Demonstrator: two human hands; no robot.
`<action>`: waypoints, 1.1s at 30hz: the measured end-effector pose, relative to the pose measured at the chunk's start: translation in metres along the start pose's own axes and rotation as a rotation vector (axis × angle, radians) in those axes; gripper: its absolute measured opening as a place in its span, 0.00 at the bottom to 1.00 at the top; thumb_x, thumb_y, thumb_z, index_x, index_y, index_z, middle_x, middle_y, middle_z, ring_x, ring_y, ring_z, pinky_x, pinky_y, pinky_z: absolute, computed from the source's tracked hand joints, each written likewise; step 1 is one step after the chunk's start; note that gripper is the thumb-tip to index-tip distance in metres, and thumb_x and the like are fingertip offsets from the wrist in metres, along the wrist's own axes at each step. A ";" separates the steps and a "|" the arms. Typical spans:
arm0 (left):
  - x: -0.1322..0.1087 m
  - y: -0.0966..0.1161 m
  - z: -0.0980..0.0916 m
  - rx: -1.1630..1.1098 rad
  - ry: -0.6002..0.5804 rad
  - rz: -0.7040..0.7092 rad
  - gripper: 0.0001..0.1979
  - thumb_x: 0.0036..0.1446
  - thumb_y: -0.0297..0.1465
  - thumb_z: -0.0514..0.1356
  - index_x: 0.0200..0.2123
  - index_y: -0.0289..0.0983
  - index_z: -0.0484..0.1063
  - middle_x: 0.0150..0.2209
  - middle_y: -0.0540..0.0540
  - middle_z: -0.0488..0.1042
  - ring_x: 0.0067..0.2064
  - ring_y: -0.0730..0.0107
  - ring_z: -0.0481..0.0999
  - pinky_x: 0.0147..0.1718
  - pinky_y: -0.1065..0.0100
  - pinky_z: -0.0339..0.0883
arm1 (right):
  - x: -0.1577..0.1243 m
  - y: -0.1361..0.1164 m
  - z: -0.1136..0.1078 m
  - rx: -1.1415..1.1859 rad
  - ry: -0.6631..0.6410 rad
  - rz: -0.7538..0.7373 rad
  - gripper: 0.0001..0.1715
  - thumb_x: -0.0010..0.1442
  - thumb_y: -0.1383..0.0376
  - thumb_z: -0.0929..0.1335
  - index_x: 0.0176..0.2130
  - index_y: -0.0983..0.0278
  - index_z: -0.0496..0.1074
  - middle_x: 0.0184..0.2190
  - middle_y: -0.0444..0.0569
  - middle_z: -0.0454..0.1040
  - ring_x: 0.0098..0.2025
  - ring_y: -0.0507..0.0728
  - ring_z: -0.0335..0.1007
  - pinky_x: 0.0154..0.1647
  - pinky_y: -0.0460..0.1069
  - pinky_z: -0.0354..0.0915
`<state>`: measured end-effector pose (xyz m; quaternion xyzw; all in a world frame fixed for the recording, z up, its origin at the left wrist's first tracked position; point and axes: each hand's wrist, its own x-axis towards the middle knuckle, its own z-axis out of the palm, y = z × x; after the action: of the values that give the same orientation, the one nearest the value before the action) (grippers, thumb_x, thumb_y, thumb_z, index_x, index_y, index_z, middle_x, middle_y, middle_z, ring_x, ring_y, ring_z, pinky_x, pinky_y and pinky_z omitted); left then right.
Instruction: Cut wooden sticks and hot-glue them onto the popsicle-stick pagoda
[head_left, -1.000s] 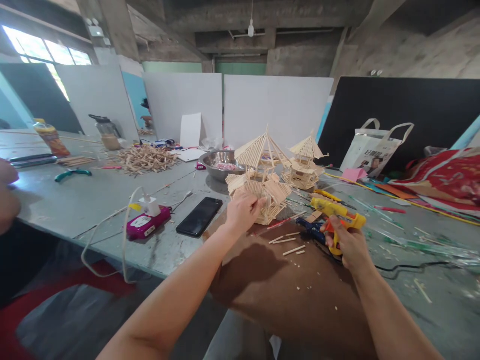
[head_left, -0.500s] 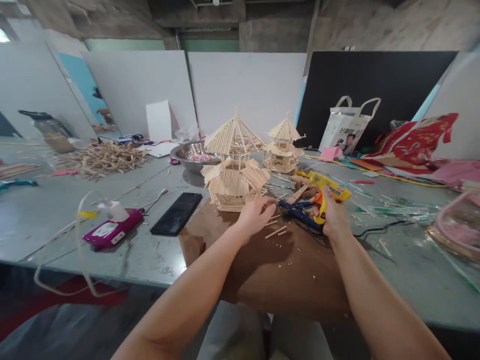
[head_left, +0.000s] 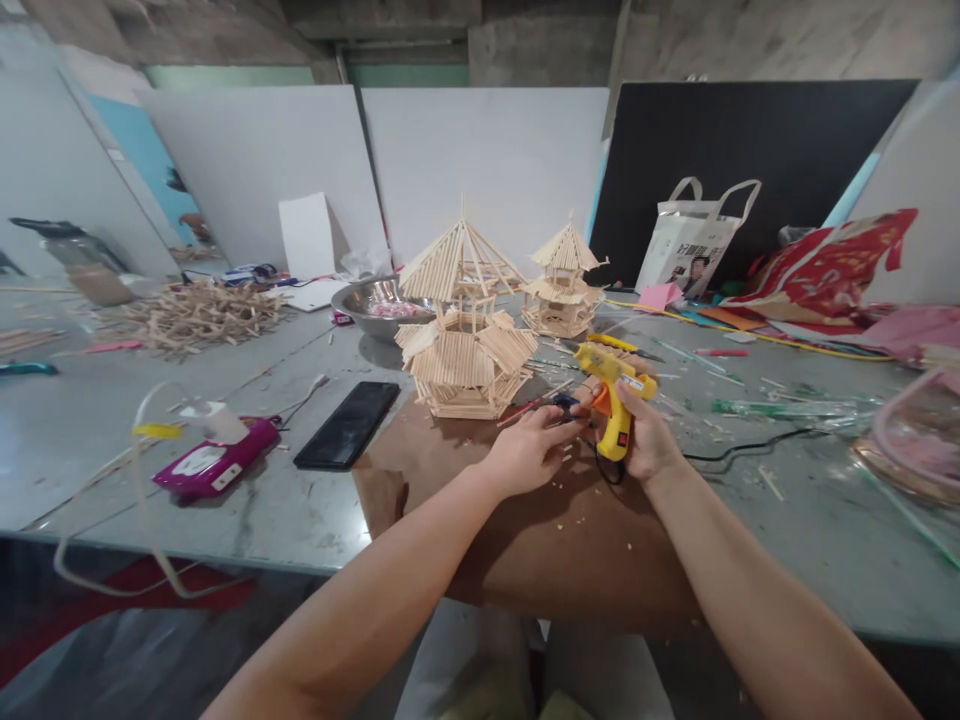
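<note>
My right hand [head_left: 651, 440] is wrapped round the handle of a yellow glue gun [head_left: 616, 440], its nozzle end pointing left and up. Just left of it, my left hand [head_left: 529, 450] is held low over the brown board [head_left: 555, 560], fingers stretched toward the glue gun; I see nothing held in it. A bit of dark blue tool [head_left: 566, 398] shows beyond those fingers, mostly hidden. Behind my left hand stands a pavilion model [head_left: 469, 365] of thin wooden sticks, its upper roof partly covered. Further back is a smaller stick pavilion [head_left: 562, 285].
A black phone [head_left: 349, 425] and a purple power strip [head_left: 217, 460] lie to the left. Behind them are a heap of sticks [head_left: 206, 318] and a metal bowl [head_left: 367, 318]. A yellow-handled cutter [head_left: 615, 342], a white bag [head_left: 682, 250] and a dark cord [head_left: 739, 455] are at right.
The glue gun has moved left and tilted upright in my right hand. My left hand has shifted right and lower, its fingers straighter. The blue-handled tool is now mostly hidden. The view has shifted slightly.
</note>
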<state>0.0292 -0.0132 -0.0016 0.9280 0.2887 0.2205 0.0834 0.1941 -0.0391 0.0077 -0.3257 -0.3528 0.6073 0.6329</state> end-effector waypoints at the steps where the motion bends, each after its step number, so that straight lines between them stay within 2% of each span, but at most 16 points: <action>1: 0.000 0.001 0.001 0.006 -0.002 0.007 0.22 0.50 0.29 0.51 0.50 0.47 0.60 0.48 0.46 0.61 0.49 0.67 0.63 0.45 0.67 0.59 | 0.000 0.001 0.000 -0.011 -0.014 0.031 0.14 0.44 0.54 0.67 0.27 0.63 0.67 0.23 0.45 0.71 0.25 0.53 0.68 0.23 0.47 0.64; 3: 0.000 0.001 0.001 -0.005 0.004 0.033 0.22 0.50 0.29 0.51 0.50 0.47 0.61 0.47 0.45 0.63 0.48 0.67 0.63 0.45 0.67 0.60 | 0.001 0.003 -0.002 -0.024 -0.020 0.042 0.13 0.45 0.55 0.66 0.26 0.64 0.67 0.22 0.44 0.71 0.21 0.50 0.65 0.22 0.46 0.63; 6: 0.001 -0.003 -0.003 -0.068 0.073 0.044 0.19 0.51 0.29 0.50 0.47 0.46 0.65 0.44 0.47 0.65 0.46 0.71 0.65 0.45 0.70 0.60 | 0.005 0.003 -0.005 -0.046 0.022 -0.053 0.13 0.47 0.55 0.66 0.25 0.64 0.67 0.22 0.43 0.70 0.16 0.46 0.59 0.21 0.44 0.62; 9: 0.002 -0.013 -0.005 -0.080 0.143 -0.113 0.16 0.51 0.28 0.48 0.42 0.42 0.69 0.41 0.47 0.68 0.42 0.73 0.67 0.43 0.71 0.61 | 0.010 -0.002 -0.012 -0.052 0.135 -0.150 0.13 0.45 0.55 0.67 0.25 0.64 0.66 0.22 0.42 0.70 0.13 0.44 0.54 0.18 0.43 0.61; 13: 0.004 -0.026 -0.003 0.088 0.024 -0.332 0.16 0.52 0.26 0.46 0.41 0.40 0.69 0.38 0.46 0.69 0.39 0.70 0.69 0.40 0.69 0.62 | 0.019 -0.012 -0.026 -0.016 0.338 -0.142 0.12 0.44 0.57 0.67 0.26 0.63 0.65 0.21 0.41 0.70 0.12 0.44 0.54 0.15 0.42 0.59; 19: 0.003 -0.026 0.002 0.314 -0.123 -0.311 0.17 0.50 0.24 0.47 0.43 0.39 0.66 0.40 0.41 0.68 0.41 0.62 0.68 0.36 0.65 0.62 | 0.027 -0.023 -0.051 0.040 0.597 -0.008 0.03 0.49 0.66 0.62 0.26 0.63 0.64 0.20 0.43 0.71 0.13 0.46 0.58 0.12 0.43 0.60; 24: 0.002 -0.021 0.006 0.397 -0.134 -0.300 0.17 0.48 0.22 0.47 0.41 0.38 0.66 0.38 0.40 0.67 0.42 0.60 0.67 0.37 0.63 0.61 | 0.029 -0.031 -0.069 -0.002 0.708 0.043 0.02 0.47 0.70 0.64 0.25 0.65 0.63 0.13 0.40 0.66 0.11 0.48 0.60 0.11 0.44 0.61; 29: 0.003 -0.017 0.005 0.397 -0.158 -0.337 0.16 0.49 0.23 0.47 0.42 0.37 0.65 0.39 0.38 0.66 0.43 0.59 0.67 0.36 0.63 0.62 | 0.026 -0.044 -0.092 -0.039 0.822 0.005 0.07 0.48 0.68 0.65 0.23 0.64 0.60 0.11 0.38 0.62 0.10 0.47 0.57 0.09 0.44 0.60; 33: 0.003 -0.016 0.003 0.358 -0.201 -0.425 0.18 0.51 0.24 0.45 0.45 0.38 0.62 0.40 0.38 0.65 0.40 0.60 0.69 0.33 0.63 0.63 | 0.027 -0.044 -0.098 -0.041 0.780 -0.040 0.06 0.49 0.70 0.63 0.23 0.64 0.61 0.12 0.39 0.63 0.12 0.47 0.59 0.13 0.43 0.63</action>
<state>0.0248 0.0019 -0.0078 0.8639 0.5010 0.0509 -0.0090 0.3007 -0.0126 -0.0068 -0.5378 -0.1041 0.4181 0.7247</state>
